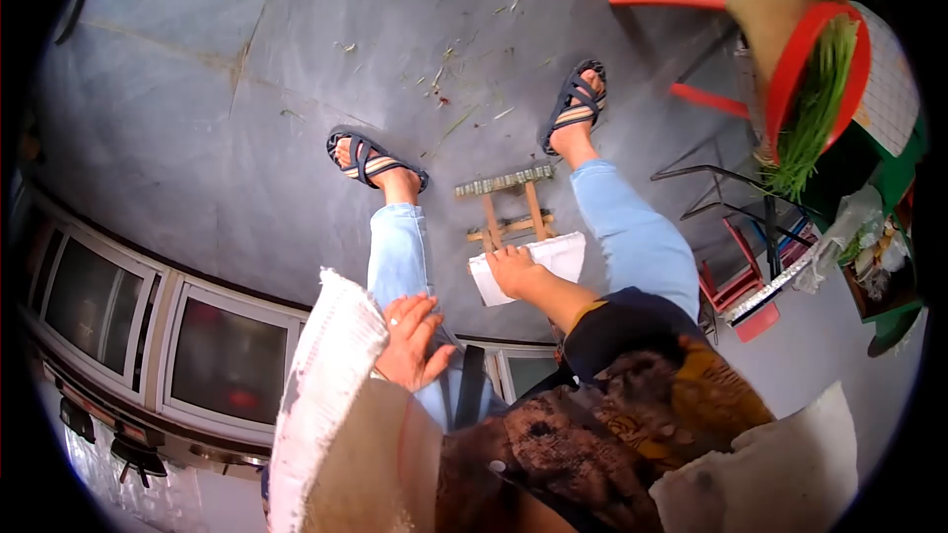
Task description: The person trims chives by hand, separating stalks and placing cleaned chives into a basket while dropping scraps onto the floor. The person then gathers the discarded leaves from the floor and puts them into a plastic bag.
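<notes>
My right hand reaches down between the legs, its fingers bent over the edge of a white cloth. The cloth lies over the near end of a small wooden stool, whose far crossbar shows between the feet. My left hand rests on the left thigh with its fingers apart and nothing in it. Beside it, a rough-edged white woven fabric covers the left forearm. Another whitish piece of fabric is at the lower right.
Sandalled feet stand wide on the grey floor, where plant scraps lie scattered. At the right, green stalks lie on a red chair. A small pink chair stands nearer. Glass-fronted cabinets line the left side.
</notes>
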`<state>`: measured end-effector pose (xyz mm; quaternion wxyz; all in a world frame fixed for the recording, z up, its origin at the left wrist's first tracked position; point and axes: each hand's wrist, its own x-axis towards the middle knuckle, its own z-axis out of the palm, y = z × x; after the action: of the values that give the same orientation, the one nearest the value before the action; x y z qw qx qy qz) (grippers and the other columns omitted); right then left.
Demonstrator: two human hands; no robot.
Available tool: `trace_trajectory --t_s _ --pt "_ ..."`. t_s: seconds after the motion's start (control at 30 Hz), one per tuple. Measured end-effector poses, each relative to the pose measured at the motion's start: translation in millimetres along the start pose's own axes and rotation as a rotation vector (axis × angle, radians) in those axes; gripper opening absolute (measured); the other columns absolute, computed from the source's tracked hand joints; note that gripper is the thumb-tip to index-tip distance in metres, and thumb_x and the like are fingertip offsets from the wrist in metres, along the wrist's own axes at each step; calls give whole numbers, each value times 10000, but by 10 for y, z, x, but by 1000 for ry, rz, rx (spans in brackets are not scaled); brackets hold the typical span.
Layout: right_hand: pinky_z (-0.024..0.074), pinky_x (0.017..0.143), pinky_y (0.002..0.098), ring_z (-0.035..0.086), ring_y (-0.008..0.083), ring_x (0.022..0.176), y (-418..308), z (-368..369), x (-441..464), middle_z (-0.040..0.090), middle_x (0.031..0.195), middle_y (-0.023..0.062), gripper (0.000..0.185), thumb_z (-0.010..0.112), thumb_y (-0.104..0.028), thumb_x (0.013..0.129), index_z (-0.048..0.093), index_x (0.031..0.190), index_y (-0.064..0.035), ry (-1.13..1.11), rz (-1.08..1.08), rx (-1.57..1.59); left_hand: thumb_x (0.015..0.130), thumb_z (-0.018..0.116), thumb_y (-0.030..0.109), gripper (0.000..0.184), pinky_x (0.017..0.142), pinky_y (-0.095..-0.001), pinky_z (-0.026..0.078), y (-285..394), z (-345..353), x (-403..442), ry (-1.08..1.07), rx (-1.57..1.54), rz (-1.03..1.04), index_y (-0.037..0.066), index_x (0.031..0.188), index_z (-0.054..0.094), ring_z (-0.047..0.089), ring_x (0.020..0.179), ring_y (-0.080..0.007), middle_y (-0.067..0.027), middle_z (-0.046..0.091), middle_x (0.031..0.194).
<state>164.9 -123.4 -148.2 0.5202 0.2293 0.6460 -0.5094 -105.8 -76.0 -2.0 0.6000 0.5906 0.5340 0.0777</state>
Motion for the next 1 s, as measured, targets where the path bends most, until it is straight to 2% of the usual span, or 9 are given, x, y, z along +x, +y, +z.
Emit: trace_trajectory --t_s 0.1,0.23,0.3,0.4,0.63,0.87,0.93,0.97,1.0 --pt "328 1042 440 455 319 1235 272 123 173 491 1318 153 430 496 -161 906 437 1310 -25 86 115 173 771 672 304 418 980 -516 388 -11 8 -15 5 -18 -29 -6 1042 602 511 1137 -380 -182 551 1183" --pt "305 1064 423 433 319 1251 1469 -866 644 470 1337 151 422 475 -169 923 430 1317 -26 1009 432 475 782 671 316 416 968 -517 397 -21 -23 18 -14 -8 -28 -5 1041 612 519 1130 -382 -185 552 1183" --pt "294 1075 414 422 318 1259 1931 -1206 775 459 1347 150 418 465 -173 932 426 1321 -27 1275 486 499 797 658 328 414 964 -513 400 -36 -54 37 -29 -1 -50 -9 1034 621 523 1129 -379 -186 554 1184" --pt "276 1091 401 405 318 1272 2274 -1399 935 443 1362 149 412 449 -180 944 421 1327 -27 1475 481 501 808 646 345 419 964 -506 402 -33 -108 29 -93 28 -97 -12 1027 627 527 1125 -376 -184 559 1184" --pt "247 1110 368 371 282 1298 2189 -1336 958 408 1395 128 444 433 -256 963 403 1343 -27 1645 469 552 821 617 396 440 938 -493 426 -67 -140 62 4 1 -128 -12 985 641 555 1079 -382 -187 582 1145" --pt "226 1117 332 340 219 1323 2167 -1431 1041 375 1427 94 527 432 -379 974 381 1363 -26 1768 465 723 794 646 394 459 927 -503 427 -102 -163 103 -75 -5 -166 -24 983 651 555 1082 -390 -190 586 1137" --pt "220 1119 322 331 201 1330 2015 -1597 1014 366 1436 84 554 432 -414 977 374 1368 -25 1802 418 953 782 663 377 451 930 -499 425 -90 -186 133 -93 -8 -157 -20 995 650 554 1085 -387 -189 585 1142" --pt "235 1103 320 358 193 1308 1880 -1746 866 389 1416 73 587 451 -476 963 403 1351 -39 1557 160 1974 776 671 368 448 931 -498 424 -85 -196 148 -102 -10 -152 -19 1001 650 553 1087 -386 -188 584 1145" --pt "251 1081 328 430 183 1208 2041 -1727 765 465 1302 35 533 432 -537 954 476 1260 -103 1489 134 1986 773 676 360 442 934 -495 424 -69 -213 207 -105 -2 -116 -16 1005 650 553 1088 -384 -188 585 1144"
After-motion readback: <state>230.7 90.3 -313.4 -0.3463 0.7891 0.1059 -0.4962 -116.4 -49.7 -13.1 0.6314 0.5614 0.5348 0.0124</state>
